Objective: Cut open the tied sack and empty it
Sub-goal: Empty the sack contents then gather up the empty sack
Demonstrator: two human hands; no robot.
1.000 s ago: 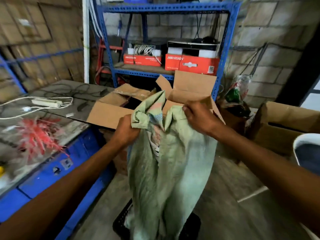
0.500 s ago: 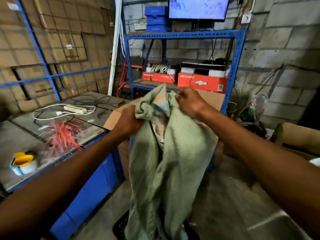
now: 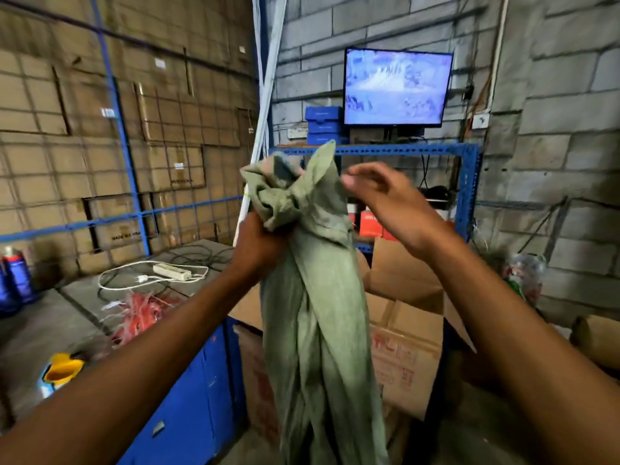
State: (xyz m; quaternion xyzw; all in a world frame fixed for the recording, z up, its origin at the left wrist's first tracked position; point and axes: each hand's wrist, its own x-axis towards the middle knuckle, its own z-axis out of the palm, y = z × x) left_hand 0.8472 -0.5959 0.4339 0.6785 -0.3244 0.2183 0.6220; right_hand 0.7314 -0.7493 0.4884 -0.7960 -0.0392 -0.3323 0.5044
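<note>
A limp pale green woven sack (image 3: 318,330) hangs in front of me, its top bunched into a crumpled wad. My left hand (image 3: 258,239) is clenched around that bunched top and holds the sack up at chest height. My right hand (image 3: 385,199) hovers just to the right of the sack's top with its fingers spread and curled, holding nothing. The sack's lower end runs out of view at the bottom.
A grey worktop (image 3: 40,330) on a blue cabinet stands at left with a power strip (image 3: 171,271), red twine (image 3: 141,310) and a yellow tape roll (image 3: 60,370). Open cardboard boxes (image 3: 406,357) sit behind the sack. A blue rack (image 3: 466,182) carries a monitor (image 3: 396,87).
The sack has been raised higher and my view has tilted up. My right hand has let go of the sack's top and opened; my left hand now gathers the top alone.
</note>
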